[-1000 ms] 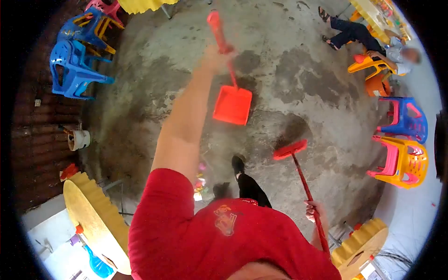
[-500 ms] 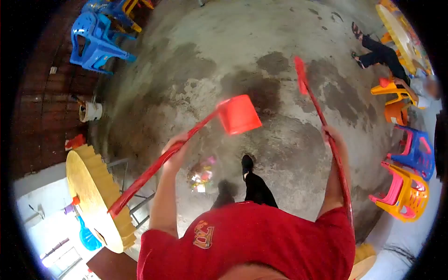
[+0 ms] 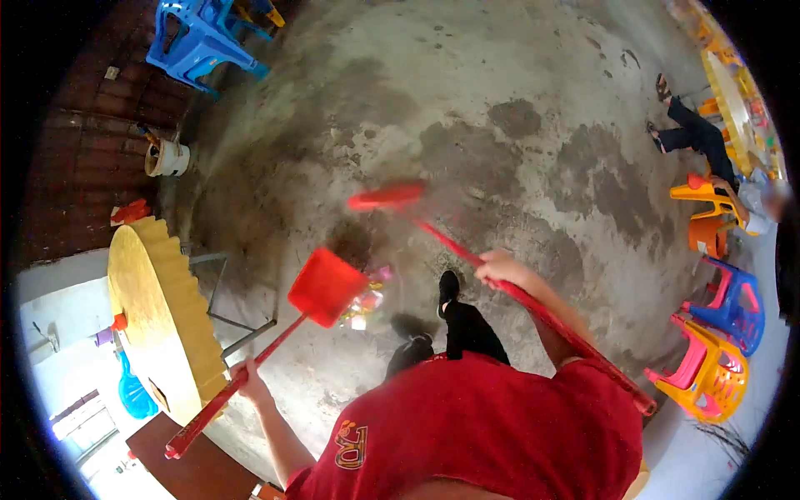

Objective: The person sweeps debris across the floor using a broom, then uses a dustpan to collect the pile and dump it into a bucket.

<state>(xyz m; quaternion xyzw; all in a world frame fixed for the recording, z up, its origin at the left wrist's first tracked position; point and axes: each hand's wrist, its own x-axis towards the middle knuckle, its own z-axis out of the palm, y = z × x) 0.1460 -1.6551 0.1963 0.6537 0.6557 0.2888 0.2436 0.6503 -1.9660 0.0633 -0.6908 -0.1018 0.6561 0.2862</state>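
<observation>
My left hand (image 3: 248, 379) is wrapped around the handle of a red dustpan (image 3: 327, 286), whose pan lies close beside a small pile of litter (image 3: 365, 310) on the concrete floor. The pan overlaps the pile's left side in this view. With its fingers closed on the red handle, my right hand (image 3: 507, 271) holds a broom. The red broom head (image 3: 387, 197) is blurred and sits beyond the pan, above the litter in the picture. The handle's far end runs back past my right upper arm.
A round yellow table (image 3: 137, 308) stands at the left, near a white bucket (image 3: 168, 158). Blue stools (image 3: 200, 46) are at the upper left. Blue (image 3: 737, 304) and yellow chairs (image 3: 708, 375) line the right, where a person (image 3: 708, 142) sits by another table.
The dustpan has swung down and left to beside the litter. The broom head has swept left across the floor, with my right hand moving left and slightly lower.
</observation>
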